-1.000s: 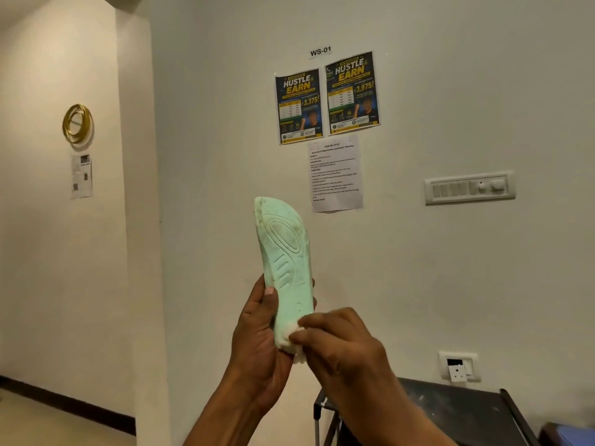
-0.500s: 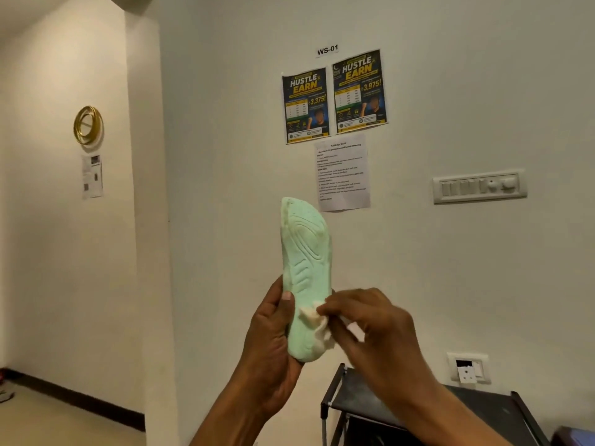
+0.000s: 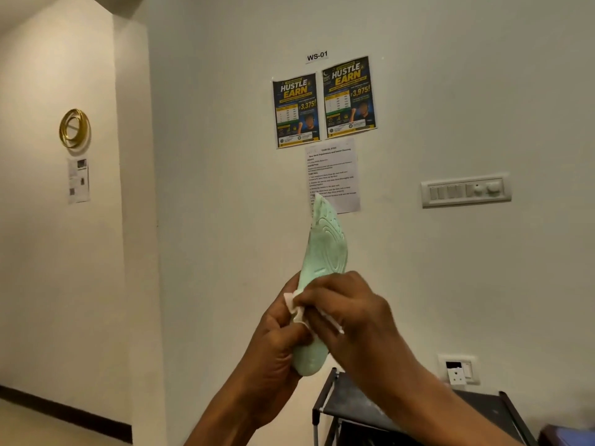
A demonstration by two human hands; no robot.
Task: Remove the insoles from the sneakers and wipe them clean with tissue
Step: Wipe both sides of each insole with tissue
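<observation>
A person holds a pale green insole (image 3: pixel 325 249) up in front of a cream wall (image 3: pixel 225 188), nearly upright, with its narrow upper end leaning slightly left and its rounded lower end down. The ridged face is turned toward the camera. The left hand (image 3: pixel 277 342) has its grip curled round the lower half of the insole from the left side, thumb on the near edge. The right hand (image 3: pixel 354 310) reaches across from the right, its grip pinching a crumpled white tissue (image 3: pixel 294 305) and pressing it against the insole's left edge, just above the left thumb. The middle of the insole is hidden behind the right hand's fingers.

On the wall behind, a label (image 3: pixel 317 56) reading "WS-01" sits above two dark posters (image 3: pixel 296 111) headed "Hustle & Earn", with a printed sheet (image 3: pixel 333 170) taped beneath them; the insole's tip overlaps that sheet's lower edge in view. A switch panel (image 3: pixel 466 189) is mounted to the right, and a socket (image 3: pixel 458 370) lower down. A black rack (image 3: pixel 351 403) stands below the hands. On the left wall hang a gold ring (image 3: pixel 74 127) and a paper notice (image 3: pixel 79 180).
</observation>
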